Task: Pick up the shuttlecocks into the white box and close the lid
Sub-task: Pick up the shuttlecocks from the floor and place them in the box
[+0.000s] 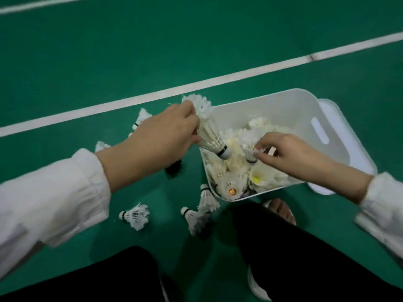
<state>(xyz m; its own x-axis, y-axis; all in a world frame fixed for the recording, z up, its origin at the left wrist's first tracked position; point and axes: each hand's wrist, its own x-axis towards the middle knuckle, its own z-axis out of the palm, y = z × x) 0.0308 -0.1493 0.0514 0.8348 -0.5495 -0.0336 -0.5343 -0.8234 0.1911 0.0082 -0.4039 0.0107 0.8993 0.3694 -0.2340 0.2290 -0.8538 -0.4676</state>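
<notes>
Left hand (161, 136) grips a stacked column of white feathered shuttlecocks (209, 131), corks aimed down-right over the white plastic box (290, 105); right hand (285, 151) pinches one shuttlecock (250, 153) inside. Loose shuttlecocks (136, 215) lie nearer, on green floor (87, 62).

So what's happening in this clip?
A person crouched on a green court is filling a white box with shuttlecocks. The left hand carries a shuttlecock over the rim; the right hand holds another shuttlecock above the pile. Several loose shuttlecocks remain on the floor. The lid lies under the box.
</notes>
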